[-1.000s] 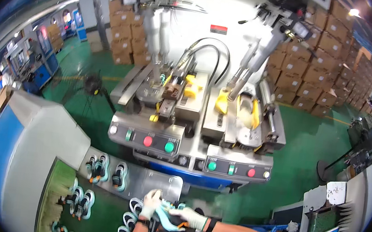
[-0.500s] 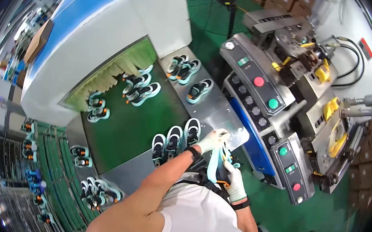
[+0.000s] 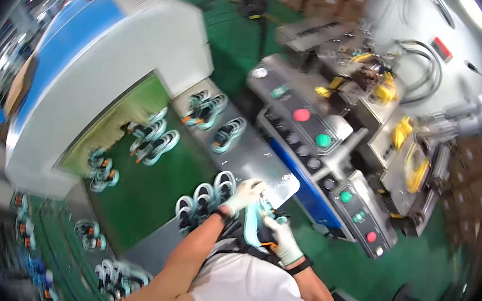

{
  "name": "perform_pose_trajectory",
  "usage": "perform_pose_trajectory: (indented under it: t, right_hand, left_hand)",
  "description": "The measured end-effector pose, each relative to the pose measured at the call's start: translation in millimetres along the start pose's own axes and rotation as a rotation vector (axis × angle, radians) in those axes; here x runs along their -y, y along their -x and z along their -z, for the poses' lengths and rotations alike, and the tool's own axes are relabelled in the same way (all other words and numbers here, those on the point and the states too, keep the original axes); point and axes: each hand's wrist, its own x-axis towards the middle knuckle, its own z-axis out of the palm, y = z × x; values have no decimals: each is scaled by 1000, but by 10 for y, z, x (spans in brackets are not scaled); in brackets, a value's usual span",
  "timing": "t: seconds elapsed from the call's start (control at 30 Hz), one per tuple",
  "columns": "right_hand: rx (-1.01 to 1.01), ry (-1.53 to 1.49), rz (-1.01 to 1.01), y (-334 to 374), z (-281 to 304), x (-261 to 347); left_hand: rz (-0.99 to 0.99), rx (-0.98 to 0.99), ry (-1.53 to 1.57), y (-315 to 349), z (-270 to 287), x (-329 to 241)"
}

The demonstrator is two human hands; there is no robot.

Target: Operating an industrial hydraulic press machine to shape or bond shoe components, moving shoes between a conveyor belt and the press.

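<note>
Both my hands wear white gloves and hold one light teal shoe [image 3: 255,220] close to my chest. My left hand [image 3: 243,195] grips its upper end and my right hand [image 3: 282,240] grips its lower end. Just left of my left hand, three more teal and white shoes [image 3: 206,199] stand in a row at the near end of a green conveyor belt [image 3: 141,192]. The view is blurred, so details of the held shoe are unclear.
Several shoes lie on the belt and on the metal plate [image 3: 252,155] beside it. A white and blue tunnel machine [image 3: 103,57] covers the belt's far end. To the right stands a grey press machine [image 3: 337,138] with red and green buttons. Green floor [image 3: 393,275] lies right.
The view has swung left and down, from the press machine toward the conveyor belt. My hands keep holding the teal shoe near my chest.
</note>
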Motion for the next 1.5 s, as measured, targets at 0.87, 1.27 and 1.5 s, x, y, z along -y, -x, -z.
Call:
perform_pose_trajectory:
  t: [0.87, 1.27, 1.5]
  right_hand:
    - [-119, -37, -227, -281, 375, -189]
    - [-66, 5, -187, -128, 267, -117]
    - [-59, -37, -189, -139, 297, -169]
  left_hand:
    - [-61, 30, 15, -376, -117, 395]
    - [-45, 22, 68, -327, -77, 447]
    - [-69, 30, 78, -275, -91, 389]
